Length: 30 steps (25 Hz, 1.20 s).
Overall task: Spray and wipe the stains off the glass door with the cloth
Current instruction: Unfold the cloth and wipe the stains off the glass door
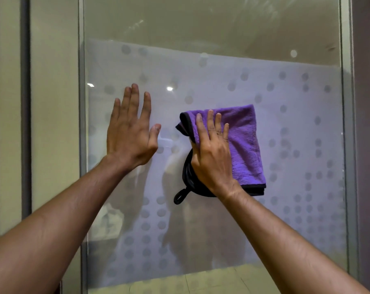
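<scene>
The glass door (222,81) fills the view, with a frosted band patterned with round dots across its middle and clear glass above. A folded purple cloth (245,145) with black trim and a black hanging loop lies flat against the glass at the centre. My right hand (211,153) presses on the cloth's left part, fingers spread and pointing up. My left hand (131,132) rests flat on the bare glass to the left of the cloth, fingers apart and holding nothing. No spray bottle is in view.
A grey metal frame (82,145) edges the door on the left, with a beige wall panel (52,124) beyond it. Another frame strip (347,145) runs down the right side. Faint smears (135,25) show on the clear upper glass. Pale floor tiles (201,281) appear at the bottom.
</scene>
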Available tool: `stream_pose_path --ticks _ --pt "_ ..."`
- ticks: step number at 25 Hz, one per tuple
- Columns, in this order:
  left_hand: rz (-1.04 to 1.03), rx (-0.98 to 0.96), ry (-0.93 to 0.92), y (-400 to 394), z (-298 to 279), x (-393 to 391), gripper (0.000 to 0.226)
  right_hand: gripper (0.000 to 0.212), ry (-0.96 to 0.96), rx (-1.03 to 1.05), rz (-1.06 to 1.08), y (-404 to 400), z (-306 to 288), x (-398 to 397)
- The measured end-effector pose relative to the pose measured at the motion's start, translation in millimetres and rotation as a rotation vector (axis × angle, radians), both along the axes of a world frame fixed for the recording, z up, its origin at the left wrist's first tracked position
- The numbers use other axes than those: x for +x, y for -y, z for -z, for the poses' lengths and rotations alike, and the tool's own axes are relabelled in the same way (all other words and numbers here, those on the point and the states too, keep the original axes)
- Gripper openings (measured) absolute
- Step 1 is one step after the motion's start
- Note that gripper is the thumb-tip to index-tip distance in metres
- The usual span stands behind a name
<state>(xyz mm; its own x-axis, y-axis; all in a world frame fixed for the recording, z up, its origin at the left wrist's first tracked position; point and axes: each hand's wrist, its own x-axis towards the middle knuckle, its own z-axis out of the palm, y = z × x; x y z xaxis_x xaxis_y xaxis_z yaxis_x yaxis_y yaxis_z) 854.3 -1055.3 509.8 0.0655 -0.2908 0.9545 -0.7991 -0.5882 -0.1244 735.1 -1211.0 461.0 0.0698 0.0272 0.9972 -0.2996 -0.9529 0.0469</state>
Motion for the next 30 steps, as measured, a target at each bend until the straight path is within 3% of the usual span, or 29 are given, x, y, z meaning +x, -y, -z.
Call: stream_pose_path --ticks 3,6,10,17,21,25,30 --pt "0.048 -0.014 -0.039 -6 -5 -12 0.072 0.067 0.012 0.029 -0.028 -5 3 -2" --pt "0.247 -0.097 -0.051 -7 -11 -35 0.058 0.067 0.000 0.031 -0.023 -12 8 -4" --pt "0.516 0.027 -0.326 -6 -29 -66 0.050 0.067 0.002 0.021 0.009 -24 13 -6" --pt "0.448 0.120 -0.445 -14 -42 -89 0.014 0.065 -0.011 0.076 -0.043 -39 18 -17" --pt "0.474 0.129 -0.451 -15 -43 -96 0.009 0.065 -0.044 0.124 -0.097 -41 20 -24" --pt "0.441 0.127 -0.405 -13 -46 -104 0.011 0.082 -0.080 0.151 -0.177 -40 25 -40" --pt "0.389 0.144 -0.390 -14 -50 -105 0.012 0.046 0.080 0.283 -0.312 -16 12 -59"
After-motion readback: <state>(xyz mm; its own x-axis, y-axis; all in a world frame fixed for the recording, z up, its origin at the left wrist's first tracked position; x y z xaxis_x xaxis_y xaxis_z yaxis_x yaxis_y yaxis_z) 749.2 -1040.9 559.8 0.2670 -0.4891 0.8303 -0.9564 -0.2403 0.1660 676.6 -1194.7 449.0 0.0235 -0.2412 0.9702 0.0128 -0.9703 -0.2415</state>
